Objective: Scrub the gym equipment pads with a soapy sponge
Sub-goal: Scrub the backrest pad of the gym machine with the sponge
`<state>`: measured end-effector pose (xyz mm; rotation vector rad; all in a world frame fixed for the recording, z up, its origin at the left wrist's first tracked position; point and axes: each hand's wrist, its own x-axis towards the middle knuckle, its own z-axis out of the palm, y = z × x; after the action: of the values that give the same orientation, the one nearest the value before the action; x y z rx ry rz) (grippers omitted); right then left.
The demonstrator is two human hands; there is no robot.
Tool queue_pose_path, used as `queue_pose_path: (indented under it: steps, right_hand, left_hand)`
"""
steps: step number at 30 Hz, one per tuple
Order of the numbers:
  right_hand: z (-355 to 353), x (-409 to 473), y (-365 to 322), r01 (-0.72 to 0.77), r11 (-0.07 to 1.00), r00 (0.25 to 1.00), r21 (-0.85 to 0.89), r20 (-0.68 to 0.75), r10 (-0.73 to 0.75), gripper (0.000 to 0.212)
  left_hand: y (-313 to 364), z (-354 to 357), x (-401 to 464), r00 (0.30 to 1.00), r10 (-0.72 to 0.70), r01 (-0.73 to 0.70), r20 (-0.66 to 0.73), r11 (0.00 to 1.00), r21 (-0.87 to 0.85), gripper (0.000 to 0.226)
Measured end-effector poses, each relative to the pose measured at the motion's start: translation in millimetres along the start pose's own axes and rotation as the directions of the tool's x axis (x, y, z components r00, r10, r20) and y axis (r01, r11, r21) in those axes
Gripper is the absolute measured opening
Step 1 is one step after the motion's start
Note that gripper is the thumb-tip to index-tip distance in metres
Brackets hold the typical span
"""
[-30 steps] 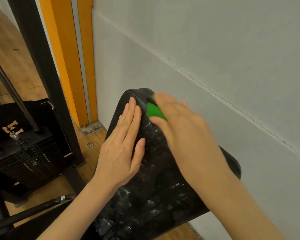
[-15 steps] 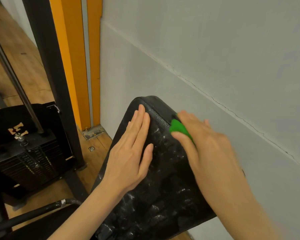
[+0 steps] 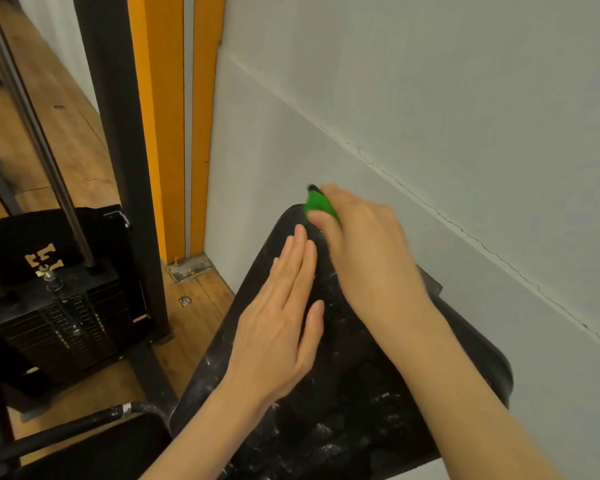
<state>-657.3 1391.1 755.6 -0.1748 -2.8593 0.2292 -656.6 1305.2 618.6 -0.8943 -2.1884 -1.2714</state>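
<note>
At the centre of the frame, two bare hands work on one black gym pad (image 3: 343, 393) beside a pale grey wall (image 3: 447, 98).

Wet, foamy streaks speckle the pad's black surface, which runs from the bottom edge up to the middle. One green sponge (image 3: 317, 201) sits at the pad's top edge — the right hand (image 3: 368, 251) grips it, fingers curled over it. The left hand (image 3: 278, 327) lies flat on the pad just beside, fingers straight and together, holding nothing. A thin crack crosses the wall diagonally. Two orange uprights (image 3: 160, 116) stand at upper centre-left, next to one black post (image 3: 115, 133). Wooden floor (image 3: 66, 140) fills the left side — one black weight stack (image 3: 59, 299) stands there at lower left.
</note>
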Motion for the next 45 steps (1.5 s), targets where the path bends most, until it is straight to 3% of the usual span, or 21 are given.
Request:
queue_pose_path:
  steps: [4, 9, 13, 18, 25, 31, 35, 45]
  right_hand:
    - [-8.1, -2.3, 4.0, 0.039, 0.997, 0.999, 0.065, 0.031, -0.041, 0.032]
    - [-16.0, -28.2, 7.5, -0.025, 0.997, 0.999, 0.068, -0.035, 0.027, 0.031]
    - [2.4, 13.2, -13.7, 0.035, 0.999, 0.999, 0.033, 0.015, -0.035, 0.031]
    - [-16.0, -31.4, 13.5, -0.002, 0.999, 0.999, 0.045, -0.053, 0.005, 0.029]
    - [-0.5, -19.1, 0.9, 0.06, 0.998, 0.996, 0.035, -0.063, -0.058, 0.042]
    - [6.8, -44.3, 17.8, 0.189, 0.982, 0.965, -0.031, -0.181, -0.191, 0.047]
    - [17.4, -49.5, 24.7, 0.267, 0.949, 0.915, -0.165, -0.264, -0.304, 0.045]
    - [21.8, -48.2, 22.5, 0.206, 0.928, 0.908, -0.31, -0.294, -0.3, 0.053]
  left_hand:
    - [-3.7, 1.8, 0.7, 1.0, 0.015, -0.015, -0.005, 1.0, 0.026, 0.056]
    - [0.1, -3.0, 0.6, 1.0, -0.005, 0.005, 0.013, 0.999, -0.039, 0.056]
    - [0.6, -0.7, -13.7, 0.996, -0.083, 0.085, 0.023, 0.994, -0.065, 0.06]
    - [-3.9, 5.4, -31.7, 0.99, -0.141, 0.143, 0.031, 0.986, -0.09, 0.06]
    - [-5.0, 5.2, -28.9, 0.985, -0.169, 0.17, 0.017, 0.982, -0.088, 0.059]
    - [-2.9, 3.1, -29.2, 0.986, -0.161, 0.162, 0.041, 0.986, -0.03, 0.061]
    - [-0.1, -0.5, -30.0, 0.985, -0.163, 0.164, 0.059, 0.987, 0.0, 0.063]
    - [-20.0, 0.5, -43.6, 0.987, -0.155, 0.159, 0.052, 0.984, -0.075, 0.062]
